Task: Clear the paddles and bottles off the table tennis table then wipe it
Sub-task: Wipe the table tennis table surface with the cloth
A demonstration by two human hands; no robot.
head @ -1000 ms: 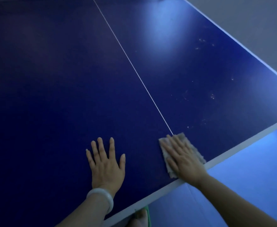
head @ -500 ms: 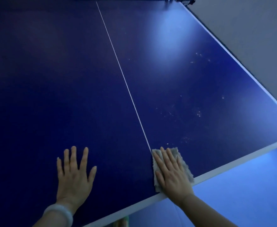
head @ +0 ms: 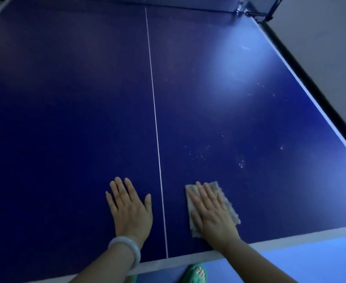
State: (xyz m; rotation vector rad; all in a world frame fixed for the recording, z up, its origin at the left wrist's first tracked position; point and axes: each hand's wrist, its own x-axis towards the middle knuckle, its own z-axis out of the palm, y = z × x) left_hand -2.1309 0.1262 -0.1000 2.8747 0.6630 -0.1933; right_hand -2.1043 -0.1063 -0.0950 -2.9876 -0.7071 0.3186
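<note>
The dark blue table tennis table (head: 65, 99) fills the view, with a white centre line (head: 154, 111) running away from me. My right hand (head: 213, 217) lies flat, fingers spread, pressing a grey cloth (head: 227, 203) onto the table just right of the centre line, near the front edge. My left hand (head: 130, 209) rests flat and open on the bare surface left of the line, a pale bangle on its wrist. Pale specks (head: 240, 162) dot the right half beyond the cloth. No paddles or bottles are in sight.
The net and its black clamp (head: 258, 11) stand at the far end, top right. The table's white front edge (head: 188, 259) runs below my hands, and its right edge (head: 311, 92) slants down to the right. A green slipper (head: 195, 272) shows on the blue floor.
The view has swung so the centre line runs almost straight away from me. The cloth under my right hand now sits clear to the right of the line.
</note>
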